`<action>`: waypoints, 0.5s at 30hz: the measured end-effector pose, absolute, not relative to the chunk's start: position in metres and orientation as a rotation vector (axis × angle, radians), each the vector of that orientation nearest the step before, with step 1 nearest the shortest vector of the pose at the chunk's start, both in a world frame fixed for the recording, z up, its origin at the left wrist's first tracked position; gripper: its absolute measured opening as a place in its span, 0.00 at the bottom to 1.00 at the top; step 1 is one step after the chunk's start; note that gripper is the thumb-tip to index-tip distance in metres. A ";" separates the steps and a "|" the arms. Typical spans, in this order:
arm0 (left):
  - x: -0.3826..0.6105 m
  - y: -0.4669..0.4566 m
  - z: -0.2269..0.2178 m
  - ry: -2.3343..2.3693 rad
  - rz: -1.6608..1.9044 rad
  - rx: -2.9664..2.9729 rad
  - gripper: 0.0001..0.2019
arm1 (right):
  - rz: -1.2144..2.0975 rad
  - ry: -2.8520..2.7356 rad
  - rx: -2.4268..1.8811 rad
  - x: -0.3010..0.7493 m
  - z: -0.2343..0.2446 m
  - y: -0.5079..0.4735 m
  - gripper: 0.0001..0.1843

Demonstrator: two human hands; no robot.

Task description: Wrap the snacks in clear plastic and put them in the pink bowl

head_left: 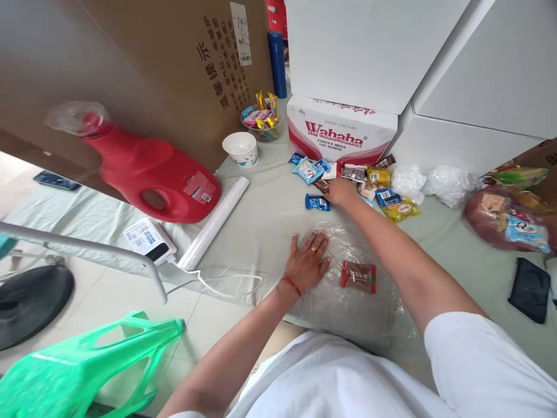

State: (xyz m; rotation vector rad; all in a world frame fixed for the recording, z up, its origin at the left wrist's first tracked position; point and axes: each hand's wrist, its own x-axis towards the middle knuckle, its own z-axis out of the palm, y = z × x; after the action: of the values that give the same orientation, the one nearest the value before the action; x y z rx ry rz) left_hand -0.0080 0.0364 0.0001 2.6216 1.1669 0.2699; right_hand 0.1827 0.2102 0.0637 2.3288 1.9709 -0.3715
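My left hand [308, 264] lies flat with its fingers spread on a sheet of clear plastic wrap [339, 307]. On that wrap, right of the hand, rests a red-and-brown snack packet [359, 277]. My right hand [342, 193] reaches into a pile of wrapped snacks, its fingers curled together at a dark brown snack packet [321, 185]; the fingertips are partly hidden. Around it lie a blue packet [317, 202], a light-blue packet [308, 170], a yellow packet [401, 209] and several others.
Behind the pile stands a Wahaha water carton [342, 134]. To the left are a paper cup [241, 149], a candy bowl [263, 125], a white roll [215, 223] and a red jug [152, 168]. Rightward lie crumpled plastic [450, 184], a wrapped bundle [500, 217] and a black phone [530, 289].
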 end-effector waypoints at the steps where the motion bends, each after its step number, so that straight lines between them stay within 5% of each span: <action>1: -0.008 0.036 0.000 1.175 0.262 2.629 0.29 | -0.377 1.992 2.340 0.190 0.068 0.200 0.22; 5: -0.008 0.036 0.000 1.185 0.274 2.652 0.29 | -0.524 2.324 2.609 0.238 0.078 0.126 0.22; 11: -0.007 0.036 -0.003 1.185 0.292 2.639 0.28 | -1.642 2.237 2.706 0.290 0.073 -0.015 0.26; 15: -0.005 0.035 -0.005 1.198 0.277 2.659 0.29 | -1.479 2.356 2.422 0.277 0.056 -0.059 0.24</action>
State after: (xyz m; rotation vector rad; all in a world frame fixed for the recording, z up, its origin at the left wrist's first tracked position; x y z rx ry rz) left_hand -0.0050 0.0353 -0.0049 2.6586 1.1985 0.2768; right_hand 0.2772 -0.0595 0.0555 2.4225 2.3559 -1.4795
